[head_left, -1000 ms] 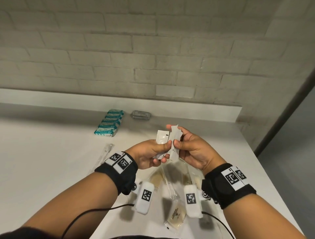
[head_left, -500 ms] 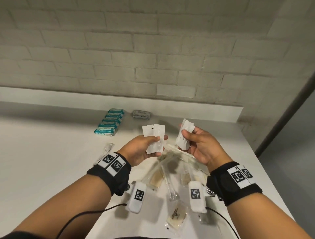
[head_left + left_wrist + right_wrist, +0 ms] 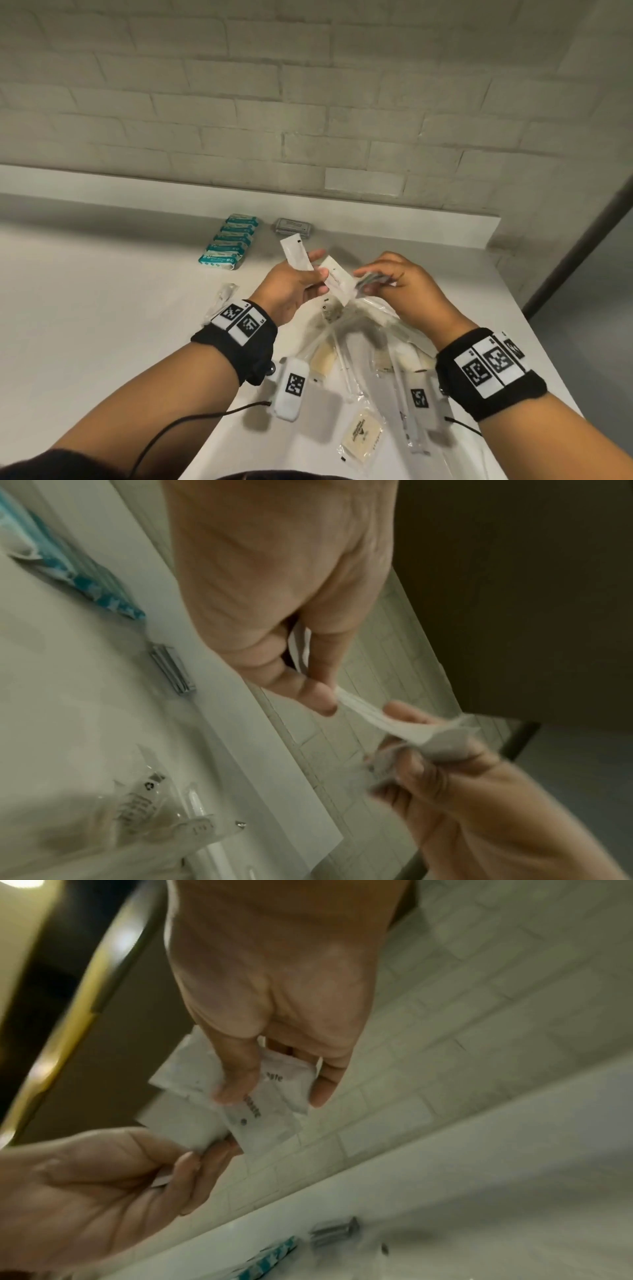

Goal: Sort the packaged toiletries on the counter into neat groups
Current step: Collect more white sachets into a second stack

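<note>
Dim, even light; wrist views soft and motion-blurred; head view bends at edges.

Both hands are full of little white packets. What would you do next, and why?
Probably square the white sachets into one stack in the left hand. The right hand pinches more against them, fanned and overlapping, while the teal packs already lie in a tidy row.

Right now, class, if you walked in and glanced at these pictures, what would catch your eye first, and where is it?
First, the two hands meeting above the counter: the left hand and the right hand both pinch small white sachets. Next, the neat row of teal packets near the back wall, beside a grey packet. A jumble of clear-wrapped items lies beneath the wrists.
</note>
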Available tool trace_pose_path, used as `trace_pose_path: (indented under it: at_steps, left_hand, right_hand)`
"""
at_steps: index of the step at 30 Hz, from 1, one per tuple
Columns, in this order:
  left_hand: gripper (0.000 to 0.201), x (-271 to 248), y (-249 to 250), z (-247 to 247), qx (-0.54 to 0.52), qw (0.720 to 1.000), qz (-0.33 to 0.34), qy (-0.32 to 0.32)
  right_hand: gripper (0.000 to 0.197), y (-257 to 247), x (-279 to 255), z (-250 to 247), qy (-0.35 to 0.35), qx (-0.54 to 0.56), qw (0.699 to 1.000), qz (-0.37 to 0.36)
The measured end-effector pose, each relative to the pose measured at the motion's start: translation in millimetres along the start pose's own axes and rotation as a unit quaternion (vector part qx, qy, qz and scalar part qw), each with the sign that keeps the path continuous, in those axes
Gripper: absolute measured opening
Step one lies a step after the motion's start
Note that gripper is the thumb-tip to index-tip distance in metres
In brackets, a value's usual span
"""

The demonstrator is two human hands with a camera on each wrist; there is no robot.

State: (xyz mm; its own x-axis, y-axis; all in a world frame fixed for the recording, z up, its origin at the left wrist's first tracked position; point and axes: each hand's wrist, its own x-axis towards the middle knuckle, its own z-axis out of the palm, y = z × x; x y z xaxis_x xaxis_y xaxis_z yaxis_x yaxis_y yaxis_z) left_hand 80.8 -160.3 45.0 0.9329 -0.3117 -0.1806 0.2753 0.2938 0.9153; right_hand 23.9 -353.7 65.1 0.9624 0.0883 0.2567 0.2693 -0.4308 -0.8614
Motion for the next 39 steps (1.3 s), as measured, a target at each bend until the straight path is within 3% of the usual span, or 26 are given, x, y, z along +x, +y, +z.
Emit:
trace_pose_path:
  at_steps: [5, 9, 13, 15, 18, 20, 25, 26, 28, 30, 34, 39]
  left_hand:
    - [0.036, 5.7, -1.0, -1.6, 0.006, 0.997, 0.055, 0.052]
    - [0.032, 6.0, -3.2, 5.3, 0.041, 0.995, 0.073, 0.063]
    - [0.025, 6.1, 1.5, 12.8, -0.048, 0.987, 0.102, 0.11]
    - [0.016, 6.5, 6.6, 16.2, -0.113, 0.983, 0.092, 0.114]
    - [0.01, 4.6, 6.0, 26.2, -0.17, 0.982, 0.028, 0.073]
    - [0.007, 0.2, 1.5, 33.3, -0.119, 0.992, -0.008, 0.028]
    - [0.004, -6.0, -2.8, 32.4, 0.017, 0.999, -0.023, -0.037]
    - [0.01, -7.1, -2.4, 29.9, 0.06, 0.997, -0.026, -0.034]
    - [0.046, -5.4, -3.0, 22.3, 0.115, 0.992, -0.043, -0.016]
    - [0.06, -3.8, -2.8, 16.4, 0.1, 0.993, -0.054, 0.018]
    - [0.015, -0.7, -6.7, 12.9, 0.125, 0.989, 0.003, 0.077]
    - [0.013, 0.4, -11.4, 11.7, 0.114, 0.988, 0.048, 0.095]
  right_hand:
    - [0.013, -1.7, -2.4, -17.6, 0.052, 0.094, 0.987, 0.121]
    - [0.012, -11.8, 8.0, -24.3, 0.032, 0.136, 0.98, 0.143]
    - [0.015, -12.4, 12.9, -16.3, 0.037, 0.16, 0.971, 0.173]
    - [0.021, -10.9, 10.2, -1.8, 0.019, 0.216, 0.957, 0.194]
    - [0.03, -11.6, 11.9, 22.2, 0.028, 0.276, 0.941, 0.192]
    - [0.033, -12.4, 19.0, 28.9, 0.071, 0.313, 0.931, 0.173]
    - [0.024, -18.1, 28.8, 22.5, 0.167, 0.325, 0.917, 0.156]
    - [0.025, -17.1, 29.3, 19.9, 0.176, 0.317, 0.919, 0.154]
    - [0.025, -12.7, 29.3, 13.6, 0.177, 0.304, 0.923, 0.154]
    - [0.019, -8.4, 27.6, 8.0, 0.161, 0.291, 0.928, 0.167]
    - [0.016, 0.8, 24.4, 1.2, 0.134, 0.31, 0.92, 0.198]
    - [0.018, 1.6, 24.1, 7.1, 0.104, 0.322, 0.916, 0.217]
